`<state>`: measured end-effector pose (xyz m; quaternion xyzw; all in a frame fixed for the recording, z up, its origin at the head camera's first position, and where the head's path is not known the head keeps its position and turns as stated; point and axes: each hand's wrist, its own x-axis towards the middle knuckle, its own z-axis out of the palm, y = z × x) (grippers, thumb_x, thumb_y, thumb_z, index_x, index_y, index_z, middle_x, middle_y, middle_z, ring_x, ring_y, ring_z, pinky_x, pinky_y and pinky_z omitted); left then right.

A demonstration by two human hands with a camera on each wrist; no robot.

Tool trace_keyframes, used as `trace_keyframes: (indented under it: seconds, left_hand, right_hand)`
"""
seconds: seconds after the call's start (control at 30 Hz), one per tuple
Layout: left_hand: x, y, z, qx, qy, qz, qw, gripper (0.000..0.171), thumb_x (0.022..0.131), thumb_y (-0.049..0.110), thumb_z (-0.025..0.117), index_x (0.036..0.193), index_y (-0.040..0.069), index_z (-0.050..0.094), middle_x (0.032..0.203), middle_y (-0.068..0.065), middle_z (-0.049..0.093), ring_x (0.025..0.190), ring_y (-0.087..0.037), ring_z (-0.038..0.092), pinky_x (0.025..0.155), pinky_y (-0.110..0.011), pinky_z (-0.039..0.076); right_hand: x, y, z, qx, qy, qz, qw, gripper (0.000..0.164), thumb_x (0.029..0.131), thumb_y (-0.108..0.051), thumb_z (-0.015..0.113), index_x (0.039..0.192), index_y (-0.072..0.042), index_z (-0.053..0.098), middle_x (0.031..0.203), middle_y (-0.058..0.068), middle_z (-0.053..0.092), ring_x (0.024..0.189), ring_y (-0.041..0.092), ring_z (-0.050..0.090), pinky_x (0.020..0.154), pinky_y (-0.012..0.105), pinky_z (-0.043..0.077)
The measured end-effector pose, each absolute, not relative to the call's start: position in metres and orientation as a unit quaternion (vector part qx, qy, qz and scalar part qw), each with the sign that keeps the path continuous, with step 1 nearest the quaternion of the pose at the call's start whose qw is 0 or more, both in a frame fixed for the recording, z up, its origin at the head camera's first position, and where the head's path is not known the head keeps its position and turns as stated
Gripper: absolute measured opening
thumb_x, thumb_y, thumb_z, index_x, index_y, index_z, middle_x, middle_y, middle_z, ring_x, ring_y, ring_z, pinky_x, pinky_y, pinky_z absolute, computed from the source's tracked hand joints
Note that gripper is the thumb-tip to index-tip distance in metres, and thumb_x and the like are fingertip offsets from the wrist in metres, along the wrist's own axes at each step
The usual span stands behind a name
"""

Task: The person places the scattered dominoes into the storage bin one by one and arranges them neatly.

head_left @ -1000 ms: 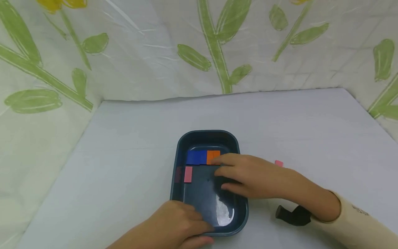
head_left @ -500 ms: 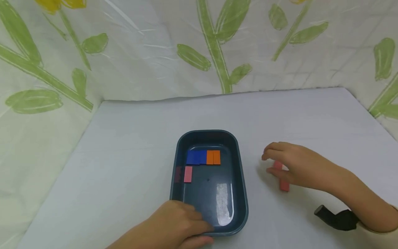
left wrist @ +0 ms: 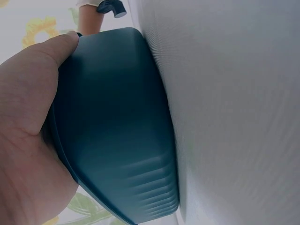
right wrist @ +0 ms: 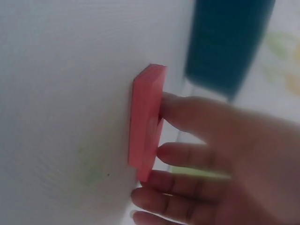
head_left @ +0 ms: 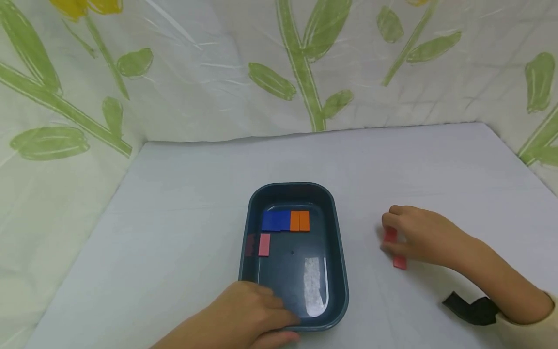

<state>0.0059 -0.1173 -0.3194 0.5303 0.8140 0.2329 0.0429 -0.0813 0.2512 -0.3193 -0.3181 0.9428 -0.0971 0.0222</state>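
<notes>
My left hand [head_left: 248, 312] grips the near left rim of a dark blue-green plastic tray [head_left: 281, 274]; in the left wrist view its thumb lies over the rim and the tray's outer wall [left wrist: 110, 103] fills the middle. Right of the tray, my right hand [head_left: 420, 235] pinches a pink rectangular block [head_left: 390, 235] between thumb and fingertips, low over the table. A second pink block [head_left: 399, 262] lies just nearer, partly under the hand. In the right wrist view the pink blocks [right wrist: 143, 124] overlap, with the thumb and fingertips right at them.
Inside the tray, blue blocks [head_left: 276, 220] and two orange blocks [head_left: 299, 221] form a row, with one pink block [head_left: 264, 245] below. A black strap [head_left: 472, 310] hangs at my right wrist. White cloth [head_left: 174, 232] covers the table; a leaf-patterned curtain [head_left: 209, 72] stands behind.
My right hand has left the tray, moved right to the pink blocks, and its fingers have closed in on the farther one. The left hand has stayed at the tray's rim.
</notes>
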Motion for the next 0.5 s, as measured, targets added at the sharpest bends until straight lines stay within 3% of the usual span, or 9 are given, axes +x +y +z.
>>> trace_keyframes:
  seconds: [0.3,0.5]
  left_hand:
    - [0.0053,-0.1175,-0.3216,0.532,0.813,0.235,0.039,0.026,0.103,0.035,0.056,0.099,0.020,0.077,0.073,0.015,0.064,0.064,0.009,0.047,0.064,-0.003,0.034]
    - [0.0056,-0.1173,-0.3221,0.532,0.812,0.236,0.040,0.024,0.103,0.034,0.057,0.098,0.021,0.076,0.073,0.015,0.064,0.064,0.009,0.047,0.064,-0.003,0.034]
  right_hand:
    - [-0.0828,0.2530,-0.3191,-0.320,0.940,-0.116,0.033,0.029,0.074,-0.015,0.088,0.082,-0.019,0.060,0.079,-0.011,0.049,0.070,0.006,0.045,0.059,0.025,0.044]
    - [-0.0834,0.2496,-0.3163,-0.366,0.919,-0.141,-0.027,0.032,0.070,-0.009,0.088,0.083,-0.023,0.062,0.087,-0.011,0.053,0.074,0.006,0.050,0.062,0.024,0.049]
